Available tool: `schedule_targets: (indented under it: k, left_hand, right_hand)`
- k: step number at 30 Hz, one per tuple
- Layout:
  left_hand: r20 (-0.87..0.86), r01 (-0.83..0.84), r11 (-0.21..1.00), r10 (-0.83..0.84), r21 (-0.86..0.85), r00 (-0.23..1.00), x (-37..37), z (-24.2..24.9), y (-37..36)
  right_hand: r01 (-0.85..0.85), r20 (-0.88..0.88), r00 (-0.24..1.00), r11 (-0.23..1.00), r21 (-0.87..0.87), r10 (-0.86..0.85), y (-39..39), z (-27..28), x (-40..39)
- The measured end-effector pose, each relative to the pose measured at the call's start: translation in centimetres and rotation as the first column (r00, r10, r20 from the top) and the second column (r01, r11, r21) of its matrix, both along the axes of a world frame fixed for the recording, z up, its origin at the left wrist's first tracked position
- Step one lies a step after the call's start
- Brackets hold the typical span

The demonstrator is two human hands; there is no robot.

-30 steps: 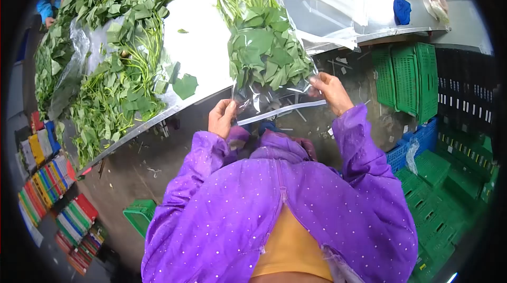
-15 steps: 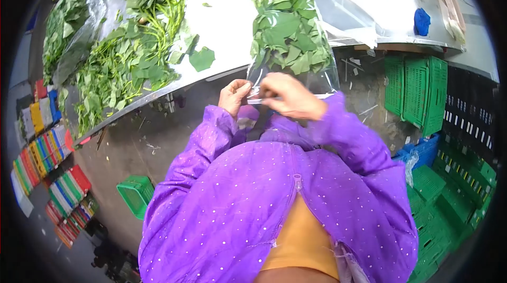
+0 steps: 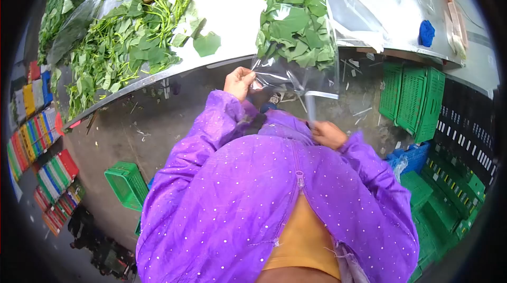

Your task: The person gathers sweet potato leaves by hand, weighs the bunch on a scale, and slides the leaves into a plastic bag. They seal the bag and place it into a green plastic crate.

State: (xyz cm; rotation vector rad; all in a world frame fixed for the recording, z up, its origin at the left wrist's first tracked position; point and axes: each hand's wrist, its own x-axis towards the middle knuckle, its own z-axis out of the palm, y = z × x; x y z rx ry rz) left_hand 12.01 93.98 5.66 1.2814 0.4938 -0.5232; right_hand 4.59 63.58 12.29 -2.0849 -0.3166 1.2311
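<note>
A clear plastic bag [image 3: 274, 74] filled with leafy green stems [image 3: 296, 32] lies on the table, its near end hanging past the edge. My left hand [image 3: 239, 82] pinches the left corner of that end between thumb and fingers. A white band [image 3: 323, 94] runs along the right part of the bag's near edge. From this band a thin pale strip [image 3: 310, 107], blurred by motion, stretches down to my right hand [image 3: 330, 135]. The right hand is closed on the strip, low in front of my purple jacket.
Loose leafy greens [image 3: 127, 45] are heaped on the left of the metal table [image 3: 227, 24]. More clear bags [image 3: 364, 8] lie to the right, near a blue cloth [image 3: 426, 33]. Green crates [image 3: 417, 100] stand at right; a green basket [image 3: 127, 185] sits on the floor at left.
My right hand has moved down and away from the bag's edge toward my body, drawing out the pale strip. The left hand still grips the bag corner.
</note>
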Motion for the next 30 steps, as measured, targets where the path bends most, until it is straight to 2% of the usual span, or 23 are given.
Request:
schedule_targets:
  k: [1,2,3,4,5,6,7,8,9,11,14,16,17,18,21,22,25,27,29,30]
  left_hand:
    - [0.081,0.037,0.999,-0.036,-0.011,0.996,-0.2,-0.5,0.3]
    - [0.077,0.049,0.999,-0.050,0.011,0.996,-0.2,0.1,0.5]
    - [0.076,0.064,0.997,-0.067,0.036,0.995,-0.3,1.3,0.7]
    - [0.007,0.048,0.999,-0.048,0.000,0.999,-0.4,2.6,1.1]
    - [0.130,0.036,0.995,-0.048,0.094,0.990,-0.7,2.1,1.8]
    - [0.225,0.025,0.954,-0.096,0.300,0.970,-0.8,2.0,2.3]
    - [0.320,-0.020,0.874,-0.157,0.485,0.934,-0.6,1.9,2.4]
    - [0.454,-0.073,0.792,-0.270,0.607,0.849,-0.1,2.7,1.9]
    - [0.554,-0.159,0.694,-0.391,0.702,0.735,0.4,3.5,1.7]
    - [0.652,-0.258,0.613,-0.599,0.747,0.464,2.1,3.8,1.4]
    - [0.599,-0.267,0.537,-0.737,0.800,0.312,3.5,3.5,1.1]
    - [0.539,-0.255,0.484,-0.810,0.837,0.230,4.0,3.4,1.1]
    - [0.547,-0.255,0.494,-0.809,0.831,0.215,4.2,3.3,1.2]
    - [0.556,-0.254,0.506,-0.807,0.825,0.199,4.3,3.2,1.3]
    - [0.545,-0.244,0.498,-0.816,0.832,0.192,4.3,3.3,1.7]
    - [0.541,-0.243,0.494,-0.819,0.835,0.194,4.2,3.3,1.8]
    - [0.532,-0.242,0.491,-0.833,0.837,0.150,4.3,4.0,1.7]
    - [0.517,-0.239,0.479,-0.845,0.845,0.134,4.5,4.1,2.0]
    - [0.484,-0.218,0.449,-0.863,0.866,0.144,4.5,3.7,2.9]
    - [0.479,-0.201,0.447,-0.864,0.872,0.154,4.5,3.7,2.9]
  right_hand:
    - [-0.148,-0.051,0.989,0.895,-0.421,0.139,-5.4,-2.2,-4.0]
    - [-0.290,-0.050,0.946,0.769,-0.569,0.320,-12.7,-5.2,-9.7]
    - [-0.266,0.034,0.941,0.796,-0.544,0.337,-16.6,-5.9,-11.6]
    - [-0.107,0.070,0.984,0.861,-0.496,0.163,-16.7,-5.7,-10.9]
    - [0.060,0.104,0.994,0.900,-0.432,-0.016,-16.7,-5.6,-10.1]
    - [0.376,0.058,0.922,0.854,-0.361,-0.382,-13.4,-3.8,-5.0]
    - [0.661,0.094,0.750,0.737,-0.141,-0.655,-9.8,-1.1,-0.5]
    - [0.778,0.077,0.619,0.624,0.074,-0.782,-8.0,-1.0,2.6]
    - [0.902,-0.127,0.397,0.361,0.236,-0.909,-5.3,0.0,5.5]
    - [0.874,-0.159,0.468,0.428,0.231,-0.869,-3.1,1.2,9.5]
    - [0.784,-0.146,0.604,0.551,0.286,-0.783,-2.7,-0.6,11.2]
    - [0.863,-0.351,0.468,0.334,0.379,-0.811,-3.5,-1.3,10.7]
    - [0.889,-0.451,0.400,0.218,0.403,-0.798,-4.0,-1.2,10.6]
    - [0.893,-0.434,0.412,0.261,0.367,-0.801,-4.6,-1.0,10.2]
    - [0.944,-0.392,0.284,0.183,0.276,-0.875,-3.0,1.5,10.3]
    - [0.932,-0.387,0.297,0.177,0.316,-0.873,-1.8,2.9,10.9]
    - [0.816,-0.251,0.553,0.455,0.357,-0.794,-3.1,-1.1,11.5]
    - [0.862,-0.329,0.441,0.292,0.413,-0.835,-4.5,-1.0,11.5]
    - [0.920,0.011,0.343,0.338,0.198,-0.939,-6.7,-0.5,10.9]
    - [0.784,0.410,0.497,0.598,0.166,-0.765,-7.4,-0.9,10.6]
